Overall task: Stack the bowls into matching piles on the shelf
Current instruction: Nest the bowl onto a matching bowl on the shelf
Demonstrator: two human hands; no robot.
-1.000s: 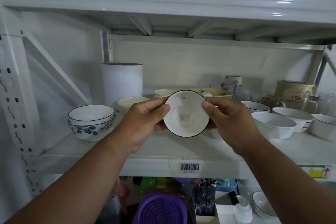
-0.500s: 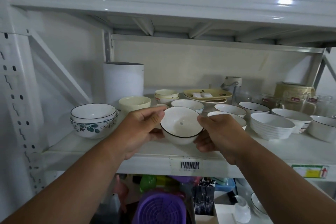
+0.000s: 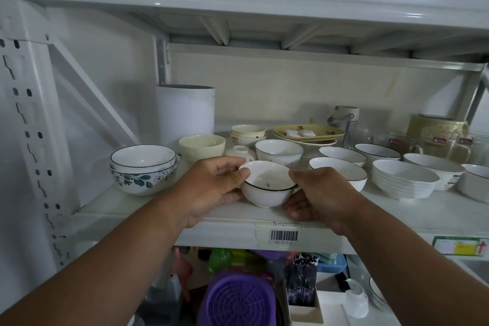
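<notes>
1. White metal shelf (image 3: pixel 148 216): carries all bowls; right end cut off.
2. Floral bowl pile w/ dark-rimmed white bowl nested (image 3: pixel 144 169), near left edge: probably the matching pile.
3. Left hand (image 3: pixel 211 188) & right hand (image 3: pixel 321 193): fingers wrapped round the bowl's sides, steadying it.
4. Small dark-rimmed white ceramic bowl (image 3: pixel 267 188): upright at front edge, mid-shelf; mark inside unclear.

You can read a barcode label (image 3: pixel 284 236) on the shelf (image 3: pixel 397 222) front edge, marked roughly "D2-5-1-2"; other stickers are illegible.
</notes>
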